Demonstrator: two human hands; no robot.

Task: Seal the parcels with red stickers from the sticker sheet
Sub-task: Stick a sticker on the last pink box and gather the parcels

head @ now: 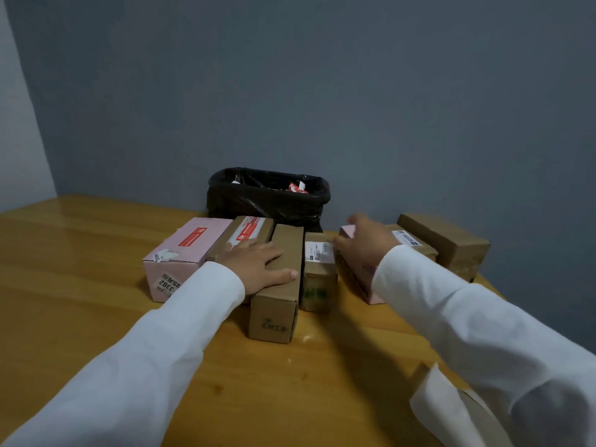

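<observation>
A: Tabletop (96, 317) carries a row of parcels; behind them a black-lined bin (267, 196). We note red stickers on the pink parcel (187, 250) and its brown neighbour (250, 232).

B: Left hand (258, 262) lies flat, fingers straight, on the long brown parcel (277, 285), which has no sticker. Right hand (364, 241) is blurred over the second pink parcel (358, 279); we cannot tell its grip.

A: White sheet (448, 408) by the right sleeve may be the sticker sheet.

B: Risk: the sleeve could sweep it off the edge.
</observation>
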